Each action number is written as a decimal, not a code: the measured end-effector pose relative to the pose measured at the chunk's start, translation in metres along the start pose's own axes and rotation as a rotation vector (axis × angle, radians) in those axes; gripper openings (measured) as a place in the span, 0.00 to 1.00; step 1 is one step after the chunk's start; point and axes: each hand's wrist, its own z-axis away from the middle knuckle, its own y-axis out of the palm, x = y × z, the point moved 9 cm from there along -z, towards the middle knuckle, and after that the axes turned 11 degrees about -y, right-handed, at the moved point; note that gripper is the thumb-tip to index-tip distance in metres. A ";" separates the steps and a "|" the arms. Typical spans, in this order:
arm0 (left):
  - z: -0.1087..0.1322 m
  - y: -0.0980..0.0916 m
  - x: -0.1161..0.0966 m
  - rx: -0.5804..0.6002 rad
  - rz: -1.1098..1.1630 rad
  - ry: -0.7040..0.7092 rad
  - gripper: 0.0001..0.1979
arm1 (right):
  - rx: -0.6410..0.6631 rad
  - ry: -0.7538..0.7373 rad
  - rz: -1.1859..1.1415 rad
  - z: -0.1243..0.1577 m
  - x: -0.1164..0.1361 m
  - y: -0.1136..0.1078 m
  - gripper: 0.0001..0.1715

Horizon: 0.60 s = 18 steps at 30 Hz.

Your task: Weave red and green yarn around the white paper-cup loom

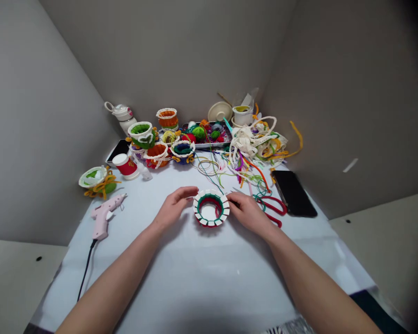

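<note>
A paper cup (211,193) with a slit, outward-folded white rim stands between my hands on the table. Green and dark red yarn is wound around it. My left hand (176,205) is at the cup's left side, fingers stretched out and the tips at the rim. On the other side my right hand (246,209) has its fingers bent and closed at the rim's right edge. Whether it also pinches yarn is hidden. A thin green yarn (216,180) runs from behind the cup toward the back. Red-handled scissors (277,208) lie just beyond my right hand.
At left lie a pink glue gun (101,218) with its cord and a red-and-white cup (126,166). Yarn-covered baskets (158,154) and a tray (212,145) of yarn balls stand behind. A tangle of cords (251,144) and a black phone (294,192) are at right.
</note>
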 end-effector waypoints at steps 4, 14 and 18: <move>-0.011 0.008 -0.044 -0.040 -0.253 0.103 0.17 | 0.029 -0.013 0.039 0.000 0.001 0.001 0.11; -0.041 0.041 -0.025 0.086 -0.610 0.012 0.16 | 0.065 -0.020 0.085 -0.001 -0.001 0.001 0.12; -0.037 0.044 -0.037 0.109 -0.573 0.076 0.17 | 0.083 -0.021 0.104 0.000 -0.002 0.003 0.11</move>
